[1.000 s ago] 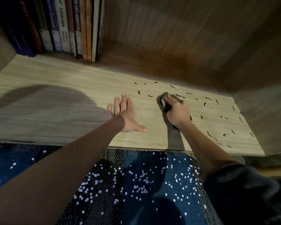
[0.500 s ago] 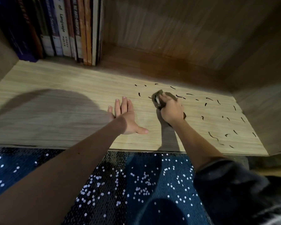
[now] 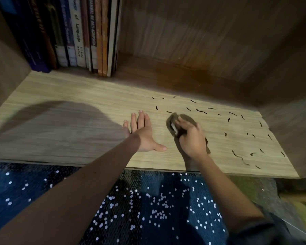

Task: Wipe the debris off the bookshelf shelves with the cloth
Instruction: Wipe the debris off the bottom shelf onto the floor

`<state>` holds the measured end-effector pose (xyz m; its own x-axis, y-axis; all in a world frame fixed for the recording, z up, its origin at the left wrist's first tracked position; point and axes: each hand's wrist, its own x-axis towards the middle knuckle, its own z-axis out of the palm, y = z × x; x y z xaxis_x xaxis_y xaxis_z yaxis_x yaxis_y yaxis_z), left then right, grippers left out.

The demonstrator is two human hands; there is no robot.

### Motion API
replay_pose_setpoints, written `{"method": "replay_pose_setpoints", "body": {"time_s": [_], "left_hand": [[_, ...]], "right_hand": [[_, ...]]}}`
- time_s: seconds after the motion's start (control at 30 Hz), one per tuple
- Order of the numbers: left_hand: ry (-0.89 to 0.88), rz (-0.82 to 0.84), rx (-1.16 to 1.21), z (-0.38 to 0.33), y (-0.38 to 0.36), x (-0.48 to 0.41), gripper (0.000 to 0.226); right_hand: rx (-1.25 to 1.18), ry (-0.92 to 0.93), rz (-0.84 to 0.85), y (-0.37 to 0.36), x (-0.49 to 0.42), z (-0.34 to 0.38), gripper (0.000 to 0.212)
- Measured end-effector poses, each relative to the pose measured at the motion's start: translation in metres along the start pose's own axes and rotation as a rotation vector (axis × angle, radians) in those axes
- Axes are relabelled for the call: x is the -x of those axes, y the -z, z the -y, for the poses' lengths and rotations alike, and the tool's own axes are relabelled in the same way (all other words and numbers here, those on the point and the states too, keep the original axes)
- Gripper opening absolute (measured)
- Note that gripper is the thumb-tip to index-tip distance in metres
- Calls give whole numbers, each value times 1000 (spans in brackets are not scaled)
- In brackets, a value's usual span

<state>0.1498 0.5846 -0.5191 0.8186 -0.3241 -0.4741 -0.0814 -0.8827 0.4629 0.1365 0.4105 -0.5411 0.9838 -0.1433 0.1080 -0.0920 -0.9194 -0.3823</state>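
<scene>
Cloth (image 3: pixel 181 123) (mostly hidden) bunched under right hand (image 3: pixel 191 140) among debris (image 3: pixel 237 156).

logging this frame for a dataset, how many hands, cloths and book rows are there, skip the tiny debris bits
hands: 2, left hand and right hand
cloth: 1
row of books: 1
total: 4

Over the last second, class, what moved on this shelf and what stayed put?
The right hand, gripping the cloth, slid a little leftward along the shelf toward the left hand. The left hand stayed flat on the board, and the dark debris to the right and the books look unmoved.
</scene>
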Motion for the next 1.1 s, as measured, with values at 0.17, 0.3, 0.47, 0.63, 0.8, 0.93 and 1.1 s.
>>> {"method": "replay_pose_setpoints", "body": {"time_s": [0.17, 0.3, 0.47, 0.63, 0.8, 0.93, 1.1], "left_hand": [[2, 7, -18, 1, 0, -3, 126], [13, 4, -29, -1, 1, -3, 125], [-14, 0, -9, 2, -2, -4, 125], [-3, 14, -9, 2, 0, -3, 125], [13, -6, -24, 0, 1, -3, 126], [9, -17, -28, 1, 0, -1, 125], [16, -11, -25, 0, 0, -2, 125]], "right_hand": [[30, -69, -64, -3, -10, -3, 51], [41, -86, 10, -9, -55, 12, 51], [124, 310, 75, 1, -19, -17, 58], [271, 103, 115, 9, -53, -22, 52], [172, 154, 97, -9, -31, 18, 56], [187, 89, 109, 2, -35, 5, 57], [127, 85, 115, -5, -28, 25, 54]]}}
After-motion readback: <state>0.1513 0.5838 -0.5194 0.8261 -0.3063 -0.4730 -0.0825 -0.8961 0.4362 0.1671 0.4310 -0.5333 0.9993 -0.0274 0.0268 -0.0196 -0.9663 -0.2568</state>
